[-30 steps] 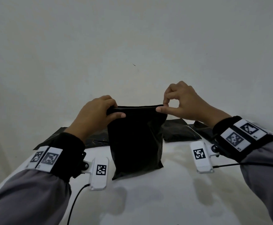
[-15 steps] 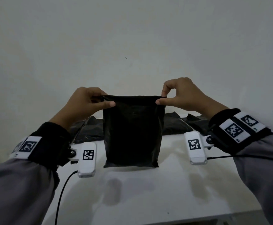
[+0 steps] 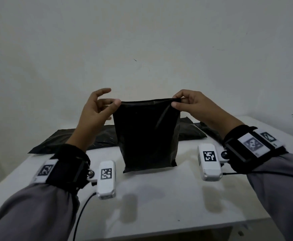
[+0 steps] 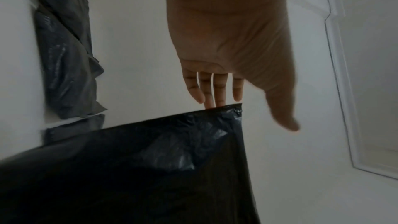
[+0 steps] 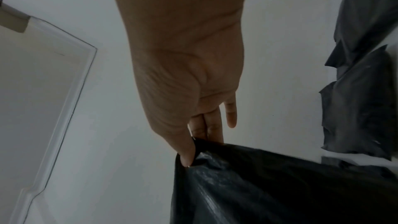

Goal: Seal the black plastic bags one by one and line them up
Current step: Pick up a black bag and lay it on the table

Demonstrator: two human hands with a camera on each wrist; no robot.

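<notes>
- I have one black plastic bag (image 3: 147,134) hanging upright in front of me, over the middle of the white table (image 3: 159,202); whether its bottom edge touches the table or hangs just above it, I cannot tell.
- My right hand (image 3: 192,106) has its grip clamped on the bag's top right corner, thumb on the near face and fingers behind, as the right wrist view (image 5: 187,91) confirms.
- My left hand (image 3: 95,108) is beside the top left corner with its grip apart: the fingers are spread and fairly straight, the thumb tip right at the corner in the head view.
- From the left wrist (image 4: 226,48), the fingers (image 4: 219,89) reach just behind the bag's top edge (image 4: 150,159) and the thumb stands clear of the plastic, so that side is not pinched.
- The bag's top edge runs nearly level between my hands.
- Further black bags (image 3: 93,138) lie flat in a row along the far side of the table, against the wall (image 3: 142,40), showing to the left and right of the held one.
- A white camera unit (image 3: 106,179) hangs under my left wrist and another (image 3: 209,163) under my right.
</notes>
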